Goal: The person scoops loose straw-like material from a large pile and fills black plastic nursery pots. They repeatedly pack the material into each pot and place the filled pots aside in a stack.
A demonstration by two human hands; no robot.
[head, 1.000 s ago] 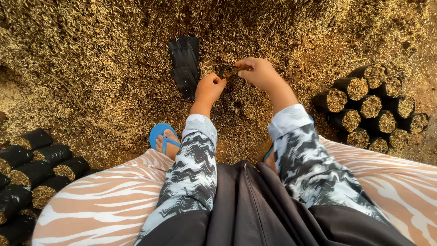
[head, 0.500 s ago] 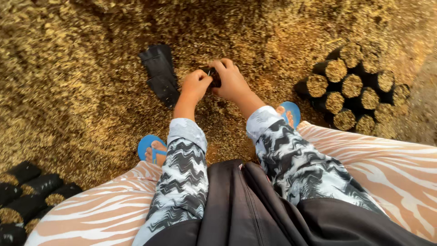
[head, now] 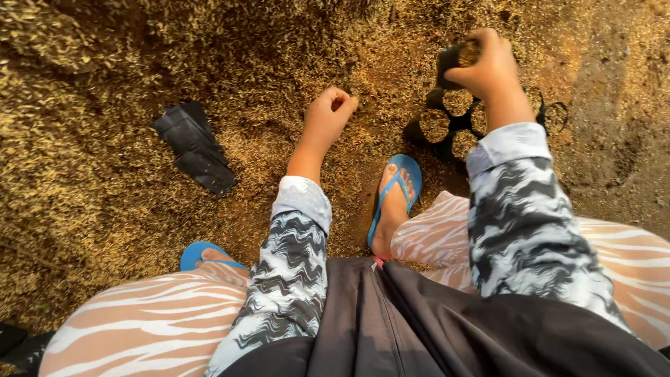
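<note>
My right hand (head: pixel 488 64) grips a small black bag (head: pixel 457 57) filled with husk, held just above a cluster of filled black bags (head: pixel 447 126) on the ground at the upper right. My left hand (head: pixel 328 115) is curled into a loose fist over the husk-covered ground (head: pixel 105 209), and I cannot see anything in it. A stack of flat black bags (head: pixel 194 146) lies on the husk to the left of my left hand.
My feet in blue flip-flops (head: pixel 394 192) rest on the husk, one below the bag cluster, the other (head: pixel 202 253) at lower left. More black bags (head: pixel 21 345) show at the bottom left corner. A husk pile (head: pixel 42 35) rises at the upper left.
My right hand has carried the filled bag from in front of me over to the bag cluster on the right. My left hand let go and stayed low. The view swung right.
</note>
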